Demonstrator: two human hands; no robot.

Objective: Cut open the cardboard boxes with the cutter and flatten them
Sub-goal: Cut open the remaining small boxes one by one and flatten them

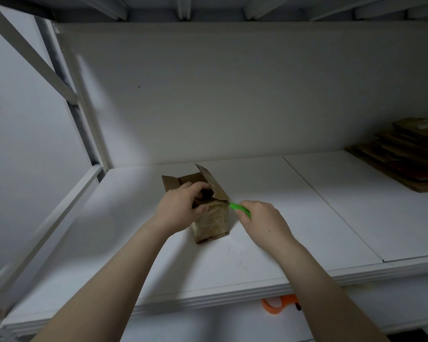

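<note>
A small brown cardboard box (pixel 211 224) stands upright on the white shelf (pixel 269 243), its top flaps open and its front wrapped in clear tape. My left hand (pixel 181 208) grips the box's top edge, fingers curled into the opening and thumb on the front face. My right hand (pixel 262 219) holds a green cutter (pixel 240 209), whose tip touches the box's upper right corner.
A stack of flattened cardboard (pixel 403 154) lies at the shelf's far right. Orange-handled scissors (pixel 279 304) show below the shelf's front edge. A white back wall and a metal rack post (pixel 84 124) bound the shelf behind and left.
</note>
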